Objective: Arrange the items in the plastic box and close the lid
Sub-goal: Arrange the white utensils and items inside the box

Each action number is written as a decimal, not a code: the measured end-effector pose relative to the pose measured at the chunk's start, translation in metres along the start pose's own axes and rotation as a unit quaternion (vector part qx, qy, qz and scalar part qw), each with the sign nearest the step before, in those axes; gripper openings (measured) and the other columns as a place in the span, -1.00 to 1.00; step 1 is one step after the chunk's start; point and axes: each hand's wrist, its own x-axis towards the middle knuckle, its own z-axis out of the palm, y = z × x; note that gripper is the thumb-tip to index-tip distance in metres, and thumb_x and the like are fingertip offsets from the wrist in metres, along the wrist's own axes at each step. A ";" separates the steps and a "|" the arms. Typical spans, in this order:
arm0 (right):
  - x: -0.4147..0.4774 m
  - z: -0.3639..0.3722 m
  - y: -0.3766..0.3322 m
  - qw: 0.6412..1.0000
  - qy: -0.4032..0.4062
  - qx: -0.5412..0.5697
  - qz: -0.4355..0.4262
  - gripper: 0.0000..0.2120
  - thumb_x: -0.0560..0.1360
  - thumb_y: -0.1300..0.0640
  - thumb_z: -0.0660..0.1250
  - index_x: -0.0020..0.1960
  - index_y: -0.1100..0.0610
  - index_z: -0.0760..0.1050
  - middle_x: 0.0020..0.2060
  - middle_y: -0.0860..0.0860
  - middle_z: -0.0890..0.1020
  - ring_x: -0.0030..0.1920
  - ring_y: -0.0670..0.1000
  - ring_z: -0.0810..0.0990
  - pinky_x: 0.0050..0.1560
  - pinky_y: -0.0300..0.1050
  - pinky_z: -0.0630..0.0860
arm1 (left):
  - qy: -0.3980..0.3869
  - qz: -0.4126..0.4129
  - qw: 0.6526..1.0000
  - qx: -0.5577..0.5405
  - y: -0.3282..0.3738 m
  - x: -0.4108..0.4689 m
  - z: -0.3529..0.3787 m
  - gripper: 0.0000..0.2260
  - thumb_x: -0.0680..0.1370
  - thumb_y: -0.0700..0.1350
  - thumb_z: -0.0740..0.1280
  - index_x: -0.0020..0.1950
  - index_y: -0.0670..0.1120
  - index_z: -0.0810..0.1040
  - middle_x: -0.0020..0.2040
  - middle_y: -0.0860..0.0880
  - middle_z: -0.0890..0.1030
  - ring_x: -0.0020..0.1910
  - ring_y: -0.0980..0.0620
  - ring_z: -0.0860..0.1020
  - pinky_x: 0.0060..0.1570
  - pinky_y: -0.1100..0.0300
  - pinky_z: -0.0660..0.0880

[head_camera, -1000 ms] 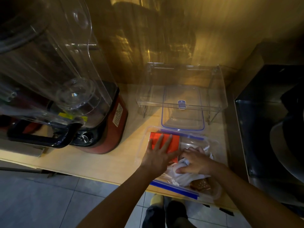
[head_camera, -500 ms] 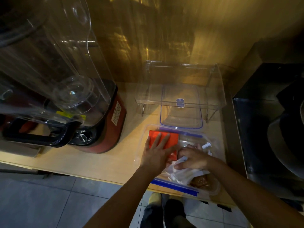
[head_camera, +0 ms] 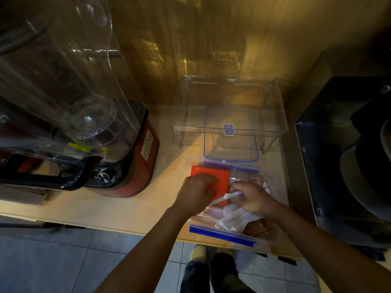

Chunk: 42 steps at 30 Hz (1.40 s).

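A clear plastic box (head_camera: 277, 182) with blue clips stands open at the counter's front edge. Inside lie a flat red packet (head_camera: 220, 173), white plastic bags (head_camera: 232, 216) and a brown item (head_camera: 257, 228). My left hand (head_camera: 195, 191) rests on the red packet with its fingers curled in. Beside it, my right hand (head_camera: 252, 197) pinches a twisted strip of the white bag. The box's clear lid (head_camera: 230, 142), edged in blue, lies flat just behind the box, partly under a rack.
A large red blender (head_camera: 118, 144) with a clear cover fills the left of the wooden counter (head_camera: 131, 208). A clear acrylic rack (head_camera: 230, 130) stands over the lid at the back. A dark metal appliance (head_camera: 342, 155) borders the right. Tiled floor and shoes show below.
My left hand's fingers have curled from flat to bent on the red packet. My right hand has drawn the white bag's strip up toward the packet.
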 end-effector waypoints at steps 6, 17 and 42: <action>-0.001 -0.011 -0.009 0.999 0.034 0.026 -0.020 -0.90 0.51 0.08 0.30 -0.05 -0.10 0.56 -0.04 -0.15 0.61 0.09 -0.08 0.46 0.12 -0.15 0.12 | -0.058 -0.091 0.983 -0.150 0.011 -0.006 -0.010 -0.55 0.43 0.24 0.34 0.25 0.10 0.45 0.03 0.07 0.63 -0.02 0.07 0.59 -0.05 0.16 0.50; -0.014 -0.039 -0.001 0.986 -0.159 -0.033 -0.039 -0.72 0.40 0.11 0.35 0.11 0.04 0.55 0.08 -0.02 0.62 0.09 -0.04 0.54 0.17 -0.06 0.42 | -0.099 -0.033 0.992 -0.070 0.032 -0.009 0.005 -0.83 0.55 -0.05 0.28 0.05 -0.07 0.60 -0.05 -0.12 0.69 -0.08 -0.09 0.62 -0.10 0.09 0.52; -0.016 -0.021 0.001 0.998 -0.027 0.051 0.029 -0.80 0.44 0.08 0.33 0.04 0.01 0.43 0.05 0.01 0.58 0.11 0.05 0.46 0.01 -0.14 0.31 | 0.140 -0.090 0.913 -0.373 0.032 -0.013 -0.004 -0.85 0.56 -0.11 0.28 0.12 -0.06 0.51 -0.02 -0.02 0.59 0.03 -0.03 0.58 0.02 0.08 0.54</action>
